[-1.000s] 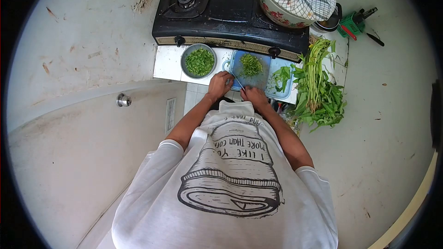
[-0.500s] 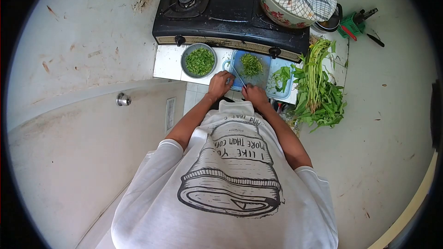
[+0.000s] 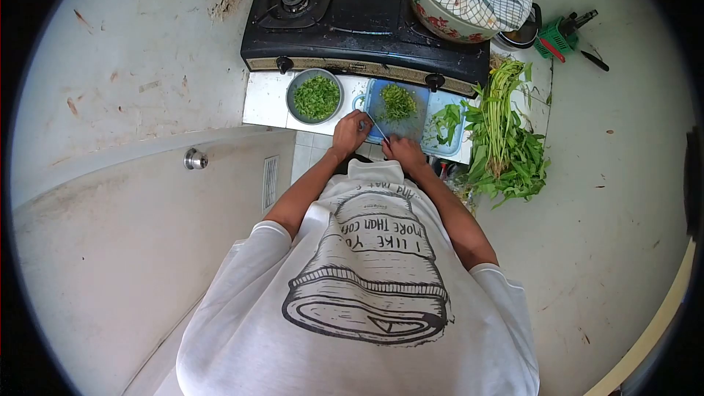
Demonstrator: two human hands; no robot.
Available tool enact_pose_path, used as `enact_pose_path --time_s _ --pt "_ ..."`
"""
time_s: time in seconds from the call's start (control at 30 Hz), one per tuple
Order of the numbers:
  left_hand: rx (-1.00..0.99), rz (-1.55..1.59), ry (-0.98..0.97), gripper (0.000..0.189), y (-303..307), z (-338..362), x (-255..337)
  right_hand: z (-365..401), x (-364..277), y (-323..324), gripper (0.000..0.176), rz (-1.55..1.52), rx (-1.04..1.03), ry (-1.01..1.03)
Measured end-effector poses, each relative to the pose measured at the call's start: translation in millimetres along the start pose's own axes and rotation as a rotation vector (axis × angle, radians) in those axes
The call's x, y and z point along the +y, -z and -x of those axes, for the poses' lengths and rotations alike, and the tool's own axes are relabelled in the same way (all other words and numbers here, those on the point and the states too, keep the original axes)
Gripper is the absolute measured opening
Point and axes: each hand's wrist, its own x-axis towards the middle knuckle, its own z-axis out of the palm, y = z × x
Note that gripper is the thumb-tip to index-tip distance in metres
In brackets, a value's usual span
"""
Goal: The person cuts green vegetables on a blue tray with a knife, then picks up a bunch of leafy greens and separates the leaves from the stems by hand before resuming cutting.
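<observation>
My right hand [image 3: 404,152] is closed around the handle of a knife [image 3: 377,126] at the near edge of a blue cutting board [image 3: 419,123]. The blade slants up and left toward my left hand [image 3: 351,133]. The fingers of that hand are curled together close to the blade's tip, and whatever they hold is hidden. A pile of chopped greens [image 3: 397,103] lies on the board beyond both hands. To the left stands a grey bowl [image 3: 290,108] with more chopped greens in it. Some loose green leaves [image 3: 446,123] are to the right of the pile.
A large bundle of leafy stems [image 3: 504,132] lies on the right side of the counter. Behind the board is a black gas stove [image 3: 367,11], bearing a cloth-covered pot [image 3: 451,26]. A green basket [image 3: 551,42] with utensils stands at the far right.
The knife's tip has dipped slightly toward me and now sits nearer the fingers of my left hand. Both hands have otherwise stayed almost in place.
</observation>
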Motion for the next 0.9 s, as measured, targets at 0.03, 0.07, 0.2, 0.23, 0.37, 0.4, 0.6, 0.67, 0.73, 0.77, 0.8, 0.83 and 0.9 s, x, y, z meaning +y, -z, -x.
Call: enact_pose_path --time_s 0.03,0.07,0.2,0.23,0.37,0.4,0.6,0.67,0.73,0.77,0.8,0.83,0.9 --pt "-0.001 -0.01 0.0 0.008 -1 0 0 0 1 -3 0.046 0.013 0.015 0.005" --pt "-0.002 -0.02 0.0 0.01 -1 0 -1 0 1 -5 0.045 0.026 0.031 0.009" --pt "0.011 0.0 0.024 0.007 -1 1 3 -7 6 -17 0.043 0.01 0.051 0.033" --pt "0.013 0.003 0.032 0.007 -1 1 4 -9 5 -17 0.043 0.002 0.062 0.037" --pt "0.053 0.049 0.101 0.009 1 3 10 -3 -1 -3 0.043 0.016 0.067 0.035" --pt "0.047 0.026 0.083 0.009 1 4 8 -3 0 -4 0.043 0.016 0.073 0.022" --pt "0.006 -0.048 -0.049 0.011 -3 2 -3 -2 7 -10 0.046 0.007 0.081 0.006" --pt "0.006 -0.077 -0.083 0.01 -5 2 -5 0 8 -9 0.046 -0.015 0.072 0.035" --pt "0.018 -0.136 -0.126 0.01 -2 2 -2 3 2 -2 0.046 -0.009 0.052 0.02" --pt "0.024 -0.166 -0.147 0.009 0 1 0 4 0 0 0.046 -0.006 0.042 0.013" --pt "0.016 -0.149 -0.128 0.009 0 2 1 4 1 -1 0.046 -0.007 0.037 0.008" --pt "0.007 -0.133 -0.108 0.009 0 2 2 4 1 -3 0.046 -0.01 0.032 0.004" --pt "-0.002 -0.112 -0.091 0.008 0 2 1 1 1 -5 0.045 -0.013 0.021 -0.004"
